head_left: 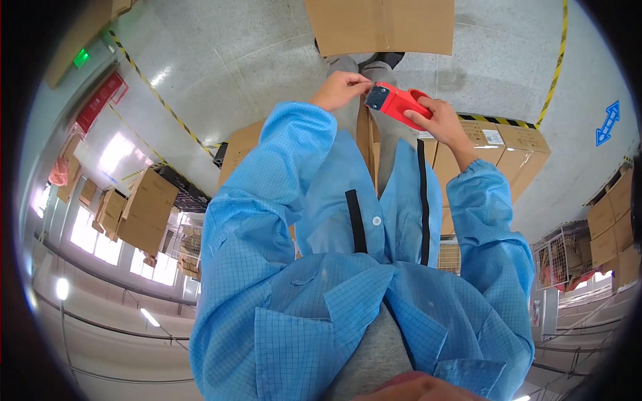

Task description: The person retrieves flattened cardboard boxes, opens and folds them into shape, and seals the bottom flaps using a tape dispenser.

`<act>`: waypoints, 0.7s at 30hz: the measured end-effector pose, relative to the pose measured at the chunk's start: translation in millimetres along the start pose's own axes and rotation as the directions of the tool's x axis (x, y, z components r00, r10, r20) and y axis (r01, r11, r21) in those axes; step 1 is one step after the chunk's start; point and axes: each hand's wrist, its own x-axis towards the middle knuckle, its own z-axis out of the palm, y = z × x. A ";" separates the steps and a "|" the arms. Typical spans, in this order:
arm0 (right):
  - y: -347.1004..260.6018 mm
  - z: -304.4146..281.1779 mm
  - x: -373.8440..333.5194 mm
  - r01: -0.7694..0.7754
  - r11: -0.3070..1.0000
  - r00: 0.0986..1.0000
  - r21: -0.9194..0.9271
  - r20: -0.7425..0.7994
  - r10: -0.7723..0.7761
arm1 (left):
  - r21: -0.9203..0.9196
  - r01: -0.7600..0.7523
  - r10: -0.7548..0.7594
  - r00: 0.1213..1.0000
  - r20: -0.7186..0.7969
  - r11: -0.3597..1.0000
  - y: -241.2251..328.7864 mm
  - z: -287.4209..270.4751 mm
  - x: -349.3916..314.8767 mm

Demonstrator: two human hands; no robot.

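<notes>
My right hand [439,125] is wrapped round the handle of a red tape dispenser [399,107], held in front of my body at knee height. The dispenser's dark front end points left, toward my left hand [340,91]. There my left thumb and fingers are pinched together right at that front end. Whatever lies between those fingertips is too small to make out. Beyond both hands a brown cardboard box [384,27] with a seam down its middle lies over my feet.
Taped cartons [521,150] are stacked behind my legs on the right, with another carton [239,150] on the left. Yellow-black tape lines [157,90] mark the grey floor. Farther off are a wire cage [558,257] and more stacked boxes [144,210].
</notes>
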 end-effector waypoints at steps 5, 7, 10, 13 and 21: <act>-3.3 7.5 20.3 -0.031 0.982 0.971 -0.185 -0.238 -0.014 | 0.306 0.003 0.069 0.972 -0.226 0.952 -6.5 12.7 1.1; 0.3 4.9 35.5 0.012 0.956 0.968 -0.293 -0.236 -0.085 | 0.237 -0.074 0.165 0.905 -0.392 0.969 -17.4 14.8 3.6; -0.9 2.2 56.1 0.090 0.901 0.956 -0.424 -0.215 -0.197 | 0.232 -0.140 0.239 0.843 -0.482 0.963 -33.6 2.6 15.3; 3.9 -5.2 64.9 0.125 0.854 0.968 -0.505 -0.126 -0.217 | 0.172 -0.121 0.192 0.847 -0.496 0.978 -35.3 -6.7 16.3; 105.5 -128.4 16.2 -0.180 0.757 0.972 -0.628 -0.232 0.039 | 0.238 0.117 0.079 0.729 -0.680 0.964 -97.2 -169.2 -36.1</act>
